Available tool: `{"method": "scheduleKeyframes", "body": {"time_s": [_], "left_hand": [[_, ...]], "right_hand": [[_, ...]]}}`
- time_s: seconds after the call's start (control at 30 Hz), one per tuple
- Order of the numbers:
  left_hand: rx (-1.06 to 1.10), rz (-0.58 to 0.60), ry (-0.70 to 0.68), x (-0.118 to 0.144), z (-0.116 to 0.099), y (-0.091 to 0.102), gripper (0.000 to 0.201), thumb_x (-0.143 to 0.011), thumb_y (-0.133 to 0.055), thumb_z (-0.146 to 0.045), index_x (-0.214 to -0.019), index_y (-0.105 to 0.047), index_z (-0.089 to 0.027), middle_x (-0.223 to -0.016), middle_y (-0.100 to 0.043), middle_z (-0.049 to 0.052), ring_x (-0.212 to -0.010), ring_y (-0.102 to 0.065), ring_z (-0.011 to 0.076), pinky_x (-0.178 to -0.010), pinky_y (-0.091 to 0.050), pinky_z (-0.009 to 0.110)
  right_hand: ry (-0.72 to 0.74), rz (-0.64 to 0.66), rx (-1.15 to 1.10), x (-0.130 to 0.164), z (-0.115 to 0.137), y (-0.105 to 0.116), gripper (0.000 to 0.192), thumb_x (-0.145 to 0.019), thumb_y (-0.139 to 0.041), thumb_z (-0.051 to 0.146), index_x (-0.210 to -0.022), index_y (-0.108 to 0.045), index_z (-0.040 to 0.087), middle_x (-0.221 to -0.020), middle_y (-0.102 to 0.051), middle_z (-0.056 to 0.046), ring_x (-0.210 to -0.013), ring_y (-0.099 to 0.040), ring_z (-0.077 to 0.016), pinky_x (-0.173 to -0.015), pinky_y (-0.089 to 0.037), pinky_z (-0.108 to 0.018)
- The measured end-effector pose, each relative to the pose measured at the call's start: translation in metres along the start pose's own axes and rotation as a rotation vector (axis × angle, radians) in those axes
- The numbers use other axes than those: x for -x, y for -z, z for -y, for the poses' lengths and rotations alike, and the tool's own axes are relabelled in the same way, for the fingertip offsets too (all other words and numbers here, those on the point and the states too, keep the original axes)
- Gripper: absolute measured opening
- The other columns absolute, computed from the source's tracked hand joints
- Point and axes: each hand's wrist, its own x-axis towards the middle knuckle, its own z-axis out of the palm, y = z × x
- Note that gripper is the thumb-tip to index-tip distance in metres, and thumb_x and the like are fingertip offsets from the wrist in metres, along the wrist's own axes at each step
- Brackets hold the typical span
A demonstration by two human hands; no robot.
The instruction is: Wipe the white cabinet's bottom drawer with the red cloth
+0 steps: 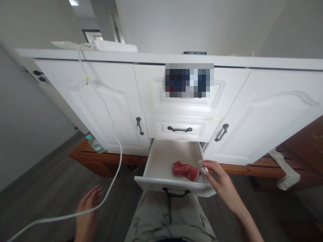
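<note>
A white drawer [161,154] is pulled out of the cabinet below my view. In its front right part lies a crumpled red sock-like cloth [185,170] with thin pale markings. My right hand [218,174] is over the drawer's right side, just beside the cloth. Its fingers and thumb are stretched out with a small gap between them, and the cloth is not in their grasp. Low on the left, my left hand [87,208] hangs above the floor with loosely bent fingers, holding nothing I can see. A white cable [118,164] passes in front of it.
The white cabinet [108,101] has dark handles, one a drawer handle [179,129]. A white device [114,46] lies on top. A wooden bench [136,160] runs beneath, bearing a bottle [95,144] and a pale cloth [286,169]. A pixelated patch covers part of the top drawer.
</note>
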Motion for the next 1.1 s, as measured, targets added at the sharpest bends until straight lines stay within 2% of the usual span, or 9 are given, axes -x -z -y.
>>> {"method": "scheduleKeyframes", "body": {"time_s": [0.07,0.13,0.3,0.53,0.67,0.77,0.87,1.03,1.1], "left_hand": [[0.053,0.173,0.084,0.013,0.015,-0.017,0.051,-0.06,-0.076,-0.064,-0.086,-0.071,-0.02,-0.083,-0.075,0.004,-0.076,-0.068,0.0219,-0.072,-0.056,0.038],[0.1,0.315,0.024,0.028,0.02,-0.044,0.057,-0.064,-0.072,-0.067,-0.093,-0.073,-0.017,-0.094,-0.075,0.008,-0.084,-0.068,0.0218,-0.075,-0.055,0.035],[0.06,0.445,-0.224,0.06,0.005,-0.097,0.055,-0.084,-0.052,-0.067,-0.072,-0.068,-0.016,-0.077,-0.07,0.006,-0.077,-0.064,0.0193,-0.075,-0.05,0.03],[-0.059,0.402,-0.275,0.077,0.007,-0.099,0.049,-0.083,-0.059,-0.061,-0.059,-0.061,-0.018,-0.056,-0.056,-0.002,-0.059,-0.048,0.0143,-0.057,-0.038,0.024],[-0.003,0.387,-0.242,0.07,0.016,-0.101,0.049,-0.085,-0.057,-0.061,-0.065,-0.065,-0.017,-0.063,-0.063,0.001,-0.064,-0.055,0.0165,-0.065,-0.044,0.026],[0.123,0.286,-0.166,0.058,0.046,-0.104,0.057,-0.093,-0.038,-0.063,-0.091,-0.069,-0.015,-0.095,-0.072,0.008,-0.092,-0.065,0.0224,-0.086,-0.05,0.033],[-0.108,0.142,-0.076,0.054,0.096,-0.102,0.057,-0.093,-0.025,-0.057,-0.109,-0.061,-0.016,-0.114,-0.068,0.012,-0.109,-0.064,0.0253,-0.096,-0.051,0.039],[-0.353,0.264,-0.033,0.092,0.165,-0.095,0.042,-0.074,-0.056,-0.045,-0.099,-0.065,-0.011,-0.106,-0.068,0.021,-0.112,-0.062,0.0402,-0.104,-0.044,0.056],[-0.534,0.388,-0.207,0.113,0.175,-0.097,0.05,-0.08,-0.053,-0.042,-0.111,-0.065,-0.006,-0.123,-0.064,0.026,-0.122,-0.057,0.04,-0.109,-0.041,0.054]], "right_hand": [[-0.074,0.1,0.105,0.007,-0.024,-0.033,0.032,-0.098,-0.047,0.046,-0.103,-0.07,0.023,-0.111,-0.07,-0.009,-0.103,-0.068,-0.0222,-0.092,-0.054,-0.037],[-0.132,0.196,0.258,0.016,-0.037,-0.053,0.037,-0.1,-0.042,0.046,-0.096,-0.071,0.023,-0.101,-0.071,-0.008,-0.092,-0.069,-0.0219,-0.081,-0.053,-0.034],[-0.081,0.235,0.457,0.026,-0.036,-0.063,0.047,-0.102,-0.037,0.044,-0.076,-0.067,0.021,-0.081,-0.07,-0.006,-0.083,-0.067,-0.0206,-0.072,-0.046,-0.03],[-0.077,0.268,0.407,0.03,-0.032,-0.059,0.046,-0.103,-0.034,0.041,-0.074,-0.063,0.021,-0.082,-0.069,-0.008,-0.085,-0.064,-0.0219,-0.079,-0.046,-0.033],[-0.071,0.511,0.292,0.002,-0.031,-0.039,0.043,-0.101,-0.037,0.044,-0.087,-0.071,0.022,-0.09,-0.071,-0.009,-0.092,-0.065,-0.0249,-0.085,-0.048,-0.036],[0.013,0.676,0.259,-0.043,-0.044,-0.036,0.036,-0.095,-0.051,0.04,-0.124,-0.066,0.026,-0.118,-0.068,-0.011,-0.11,-0.063,-0.0269,-0.097,-0.046,-0.038],[0.034,0.837,0.38,-0.081,-0.072,-0.062,0.075,-0.08,-0.07,0.033,-0.15,-0.043,0.025,-0.144,-0.05,-0.018,-0.128,-0.052,-0.0331,-0.106,-0.042,-0.044],[0.108,1.109,0.475,-0.097,-0.114,-0.123,0.082,-0.069,-0.072,0.014,-0.146,-0.047,0.026,-0.13,-0.057,-0.015,-0.104,-0.064,-0.0267,-0.089,-0.05,-0.037],[0.165,0.964,0.374,-0.108,-0.114,-0.141,0.066,-0.069,-0.064,0.009,-0.133,-0.06,0.023,-0.111,-0.065,-0.008,-0.087,-0.065,-0.0176,-0.079,-0.05,-0.027]]}}
